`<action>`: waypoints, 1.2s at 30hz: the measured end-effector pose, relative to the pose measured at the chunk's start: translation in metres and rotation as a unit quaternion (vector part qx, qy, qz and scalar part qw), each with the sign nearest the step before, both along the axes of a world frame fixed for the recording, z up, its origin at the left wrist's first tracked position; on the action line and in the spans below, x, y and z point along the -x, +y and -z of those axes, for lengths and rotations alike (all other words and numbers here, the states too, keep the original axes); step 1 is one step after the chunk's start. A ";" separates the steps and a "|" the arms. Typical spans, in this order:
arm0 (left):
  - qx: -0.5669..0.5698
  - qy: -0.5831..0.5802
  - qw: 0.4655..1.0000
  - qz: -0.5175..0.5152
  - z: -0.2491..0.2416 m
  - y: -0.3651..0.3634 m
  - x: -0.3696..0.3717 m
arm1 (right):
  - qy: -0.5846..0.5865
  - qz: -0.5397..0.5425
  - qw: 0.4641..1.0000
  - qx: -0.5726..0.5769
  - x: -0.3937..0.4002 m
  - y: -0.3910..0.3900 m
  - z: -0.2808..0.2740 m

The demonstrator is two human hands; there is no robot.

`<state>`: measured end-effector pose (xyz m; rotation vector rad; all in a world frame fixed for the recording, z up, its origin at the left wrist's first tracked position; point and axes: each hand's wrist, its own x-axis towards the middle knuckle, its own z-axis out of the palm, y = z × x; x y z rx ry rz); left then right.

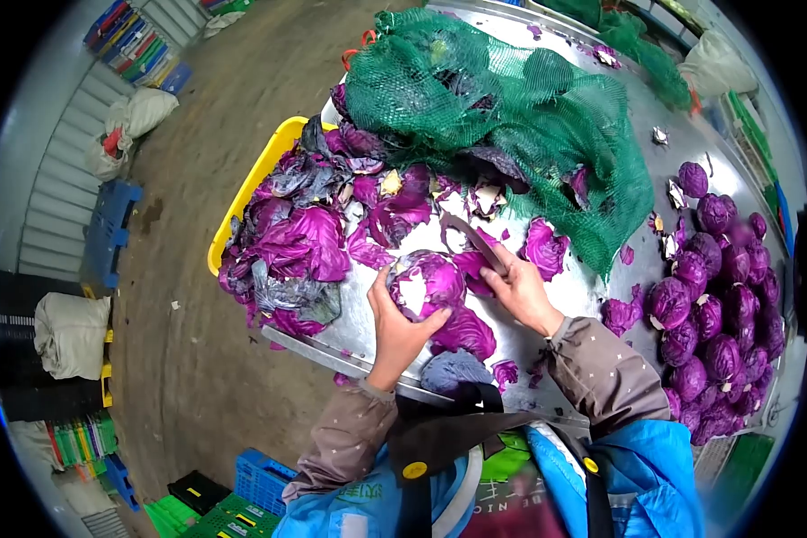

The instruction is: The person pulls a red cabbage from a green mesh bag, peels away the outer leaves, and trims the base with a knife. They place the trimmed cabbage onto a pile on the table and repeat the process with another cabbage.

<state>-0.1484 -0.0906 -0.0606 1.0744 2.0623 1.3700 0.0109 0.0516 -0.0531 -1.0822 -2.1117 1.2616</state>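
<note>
The left hand (397, 332) cups a purple cabbage (441, 276) over the metal table (586, 303); the right hand (524, 294) grips a knife (475, 240) beside it. If that round head rolls, the blade could catch the thumb! Count them: one knife, one held cabbage, one yellow tub (258, 176); the piled cabbages (722, 357) overlap too much to tally.

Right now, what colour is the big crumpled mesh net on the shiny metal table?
The crumpled mesh net is green, seen best in the head view.
</note>
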 end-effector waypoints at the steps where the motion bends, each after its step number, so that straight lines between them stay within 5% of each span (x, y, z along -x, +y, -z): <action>1: 0.000 0.006 0.999 0.038 -0.002 0.003 0.003 | -0.079 0.011 0.997 -0.001 -0.005 0.012 -0.005; 2: 0.004 0.012 0.997 0.078 -0.004 0.004 0.005 | -0.159 0.024 0.987 0.002 -0.010 0.020 -0.006; 4: 0.008 0.081 0.988 0.134 -0.007 0.007 0.002 | -0.267 0.020 0.949 -0.167 -0.011 0.034 -0.003; 6: -0.005 0.076 0.990 0.116 -0.006 0.009 -0.002 | -0.211 0.041 0.947 -0.239 -0.011 0.029 -0.009; 10: 0.003 0.037 0.994 0.103 -0.008 0.014 -0.003 | -0.086 -0.144 0.946 -0.277 0.005 -0.004 -0.031; 18: -0.030 0.161 0.978 0.131 -0.004 0.030 -0.011 | -0.185 -0.197 0.911 -0.310 0.027 0.025 -0.034; 30: -0.013 0.082 0.975 0.207 -0.002 0.023 0.020 | -0.181 -0.151 0.942 -0.239 0.051 0.044 -0.027; 36: 0.024 0.147 0.986 0.072 -0.017 0.019 -0.004 | -0.212 -0.084 0.941 -0.250 0.048 0.007 -0.032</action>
